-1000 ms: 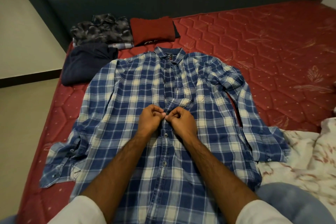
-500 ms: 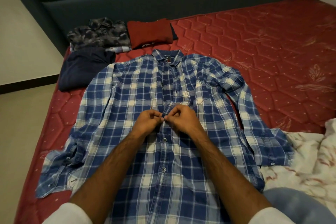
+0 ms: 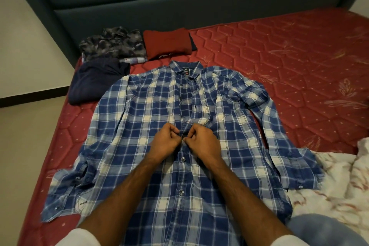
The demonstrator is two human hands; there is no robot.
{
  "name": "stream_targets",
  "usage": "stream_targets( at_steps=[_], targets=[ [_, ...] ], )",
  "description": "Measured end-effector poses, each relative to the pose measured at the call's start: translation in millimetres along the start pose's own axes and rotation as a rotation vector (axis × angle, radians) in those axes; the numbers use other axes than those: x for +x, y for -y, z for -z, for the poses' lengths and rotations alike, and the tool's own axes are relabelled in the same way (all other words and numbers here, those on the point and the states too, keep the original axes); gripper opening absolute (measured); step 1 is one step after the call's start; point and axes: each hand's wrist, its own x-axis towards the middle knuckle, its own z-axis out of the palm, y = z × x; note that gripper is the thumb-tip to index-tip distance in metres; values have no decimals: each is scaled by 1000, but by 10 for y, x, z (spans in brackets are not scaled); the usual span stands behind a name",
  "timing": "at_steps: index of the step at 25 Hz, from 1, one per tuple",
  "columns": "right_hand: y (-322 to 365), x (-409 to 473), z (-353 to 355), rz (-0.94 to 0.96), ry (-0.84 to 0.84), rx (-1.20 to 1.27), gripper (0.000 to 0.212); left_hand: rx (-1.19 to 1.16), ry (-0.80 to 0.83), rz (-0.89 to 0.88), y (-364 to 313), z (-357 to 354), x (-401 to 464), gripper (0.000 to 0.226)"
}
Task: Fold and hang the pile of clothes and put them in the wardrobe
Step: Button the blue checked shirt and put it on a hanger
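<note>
Got the blue and white plaid button-up shirt (image 3: 155, 118) spread flat, front up, on the red quilted mattress (image 3: 289, 62), and both my hands, left hand (image 3: 164, 143) and right hand (image 3: 201, 142), are pinching its button placket mid-chest, fingers curled tight.

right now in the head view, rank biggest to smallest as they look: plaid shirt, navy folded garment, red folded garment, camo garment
1. plaid shirt, by far.
2-4. navy folded garment, camo garment and red folded garment look alike; the far two sit further from the camera, so unranked.
</note>
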Motion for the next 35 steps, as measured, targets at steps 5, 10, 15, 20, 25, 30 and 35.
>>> stream_targets(
  at_steps=[5, 10, 15, 20, 25, 30, 35],
  targets=[
    [132, 393, 469, 43, -51, 296, 5, 285, 87, -138, -107, 142, 175, 23],
    [166, 602, 329, 9, 48, -266, 46, 289, -42, -304, -262, 129, 507, 15],
    [122, 626, 283, -17, 30, -334, 15, 310, -88, -174, -198, 9, 733, 10],
    [51, 741, 379, -115, -19, 264, 13, -290, -63, 63, -188, 31, 777, 3],
    [81, 703, 122, -251, -27, 840, 12, -578, -42, 160, -219, 122, 742, 13],
    [8, 737, 4, -295, -22, 918, 11, -621, -40, 177, -209, 94, 770, 16],
    [-12, 729, 40, -310, -4, 1039, 17, -541, -65, 144, -218, 17, 734, 13]
  ],
)
